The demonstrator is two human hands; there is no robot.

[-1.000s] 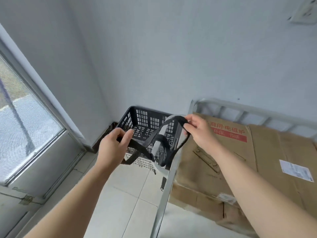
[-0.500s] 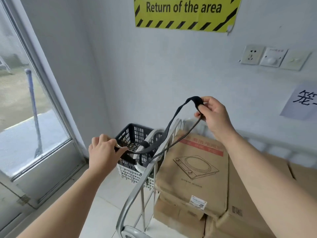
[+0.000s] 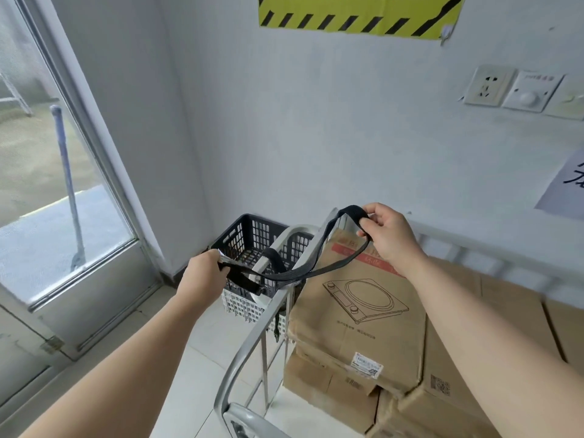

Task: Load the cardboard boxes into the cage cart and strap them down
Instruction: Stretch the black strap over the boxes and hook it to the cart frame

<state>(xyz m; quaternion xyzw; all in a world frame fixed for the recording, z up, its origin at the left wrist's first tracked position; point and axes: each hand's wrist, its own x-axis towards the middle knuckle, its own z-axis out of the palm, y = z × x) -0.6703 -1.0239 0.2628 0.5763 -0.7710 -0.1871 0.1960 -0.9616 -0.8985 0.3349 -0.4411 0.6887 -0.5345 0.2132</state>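
Note:
A black strap runs between both hands above the left rail of the grey metal cage cart. My left hand grips one end beside the rail. My right hand pinches a folded loop of the strap, held higher over the cardboard boxes. The top box carries a line drawing of a cooker and a red band. More brown boxes are stacked under it and to its right inside the cart. The strap wraps once around the cart's top rail.
A black slotted plastic basket sits on a white one on the floor by the wall corner, just beyond the cart. A glass door is at the left. A yellow hazard sign, sockets and a paper note are on the wall.
The view dipped slightly after lifting. My right hand raised the strap loop up and right over the boxes; my left hand stayed at the cart rail, holding its end.

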